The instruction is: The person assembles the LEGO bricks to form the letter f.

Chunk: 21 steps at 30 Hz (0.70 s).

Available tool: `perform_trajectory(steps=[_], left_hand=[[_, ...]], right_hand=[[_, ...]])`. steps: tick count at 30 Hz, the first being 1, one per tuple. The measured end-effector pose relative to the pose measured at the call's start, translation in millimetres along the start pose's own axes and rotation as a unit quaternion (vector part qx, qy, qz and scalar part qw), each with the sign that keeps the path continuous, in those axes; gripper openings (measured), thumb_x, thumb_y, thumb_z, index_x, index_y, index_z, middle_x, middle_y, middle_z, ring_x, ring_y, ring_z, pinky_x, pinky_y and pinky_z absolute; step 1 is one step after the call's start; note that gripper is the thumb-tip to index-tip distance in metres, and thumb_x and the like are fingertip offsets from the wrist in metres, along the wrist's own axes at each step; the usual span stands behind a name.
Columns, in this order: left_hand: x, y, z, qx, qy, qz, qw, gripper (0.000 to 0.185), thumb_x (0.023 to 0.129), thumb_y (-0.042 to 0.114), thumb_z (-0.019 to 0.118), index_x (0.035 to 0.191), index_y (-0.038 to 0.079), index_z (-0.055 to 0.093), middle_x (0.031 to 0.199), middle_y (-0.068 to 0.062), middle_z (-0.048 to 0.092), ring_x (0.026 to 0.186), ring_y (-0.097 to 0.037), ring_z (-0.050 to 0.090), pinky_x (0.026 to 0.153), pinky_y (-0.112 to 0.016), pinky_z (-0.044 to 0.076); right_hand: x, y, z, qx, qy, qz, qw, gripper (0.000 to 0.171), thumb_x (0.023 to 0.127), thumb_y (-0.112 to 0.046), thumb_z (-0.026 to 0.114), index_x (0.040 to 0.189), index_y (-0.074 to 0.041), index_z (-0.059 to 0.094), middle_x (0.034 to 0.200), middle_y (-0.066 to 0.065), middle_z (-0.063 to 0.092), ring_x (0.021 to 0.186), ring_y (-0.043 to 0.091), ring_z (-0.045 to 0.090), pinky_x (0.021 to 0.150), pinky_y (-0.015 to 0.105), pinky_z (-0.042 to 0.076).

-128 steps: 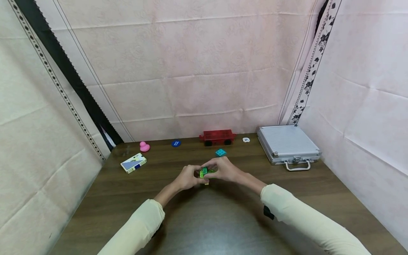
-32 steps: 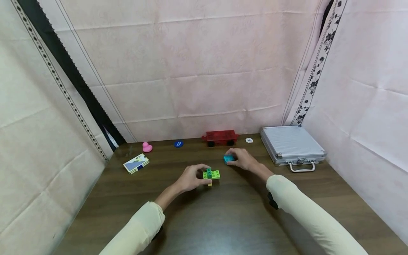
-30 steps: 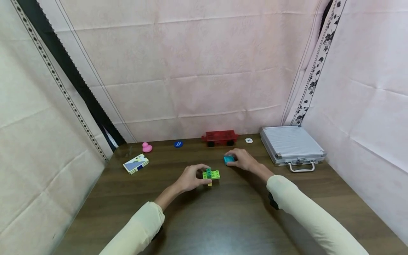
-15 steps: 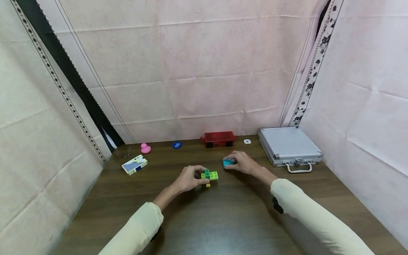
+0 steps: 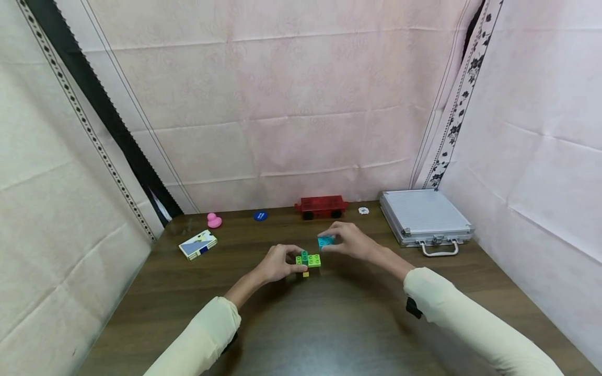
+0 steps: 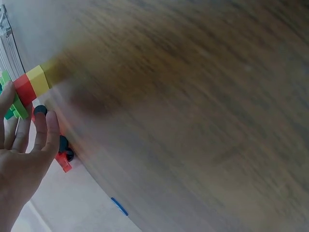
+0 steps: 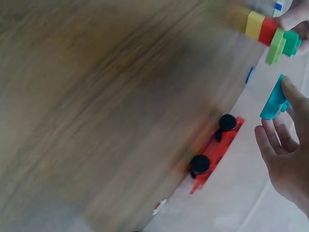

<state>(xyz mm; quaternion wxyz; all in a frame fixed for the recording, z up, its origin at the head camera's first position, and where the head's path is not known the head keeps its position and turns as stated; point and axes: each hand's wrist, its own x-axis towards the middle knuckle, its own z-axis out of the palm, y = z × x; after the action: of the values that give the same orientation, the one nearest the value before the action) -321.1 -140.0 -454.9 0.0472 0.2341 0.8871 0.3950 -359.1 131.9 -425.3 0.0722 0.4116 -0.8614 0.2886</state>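
Note:
My left hand (image 5: pixel 277 262) holds a stack of toy bricks upright over the table. From the bottom come a yellow brick (image 7: pixel 255 25), a red brick (image 7: pixel 268 31), a lime-green piece (image 5: pixel 314 260) and a darker green brick (image 5: pixel 304 256) on top. Close by on the right, my right hand (image 5: pixel 354 242) pinches a turquoise brick (image 5: pixel 324 242) between thumb and fingers. In the right wrist view this turquoise brick (image 7: pixel 274 101) is off the table and apart from the stack. The left wrist view shows the stack's yellow brick (image 6: pixel 37 79) just above the wood.
Along the back of the wooden table (image 5: pixel 301 324) are a pink rubber duck (image 5: pixel 213 220), a blue disc (image 5: pixel 261 215), a red toy wagon (image 5: pixel 322 204) and a white disc (image 5: pixel 363 210). A small picture box or book (image 5: pixel 198 245) lies left; a silver case (image 5: pixel 425 216) stands right.
The right hand has let go of the stack, reached to the turquoise brick, lifted it and brought it left towards the stack. The left hand keeps its hold, nearly still.

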Motion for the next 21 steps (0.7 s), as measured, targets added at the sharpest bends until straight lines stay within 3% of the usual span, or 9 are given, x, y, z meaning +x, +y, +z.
perform_trajectory(steps=[12, 21], left_hand=[[0.6, -1.7, -1.7, 0.001, -0.007, 0.001, 1.0, 0.042, 0.093, 0.027, 0.082, 0.128, 0.007, 0.071, 0.115, -0.004, 0.073, 0.102, -0.02, 0.068, 0.088, -0.038, 0.058], [1.9, -2.6, -2.2, 0.003, -0.01, 0.004, 0.9999, 0.043, 0.093, 0.027, 0.082, 0.128, 0.006, 0.071, 0.119, -0.008, 0.072, 0.105, -0.023, 0.069, 0.09, -0.04, 0.058]], right_hand=[[7.6, -28.9, 7.2, 0.021, -0.006, -0.011, 1.0, 0.037, 0.092, -0.015, 0.081, 0.127, -0.006, 0.074, 0.111, 0.006, 0.067, 0.096, 0.021, 0.063, 0.082, 0.044, 0.059], [14.0, -37.7, 14.0, 0.018, -0.023, -0.007, 1.0, 0.037, 0.094, -0.021, 0.08, 0.129, -0.008, 0.074, 0.111, 0.003, 0.066, 0.096, 0.014, 0.063, 0.082, 0.03, 0.058]])
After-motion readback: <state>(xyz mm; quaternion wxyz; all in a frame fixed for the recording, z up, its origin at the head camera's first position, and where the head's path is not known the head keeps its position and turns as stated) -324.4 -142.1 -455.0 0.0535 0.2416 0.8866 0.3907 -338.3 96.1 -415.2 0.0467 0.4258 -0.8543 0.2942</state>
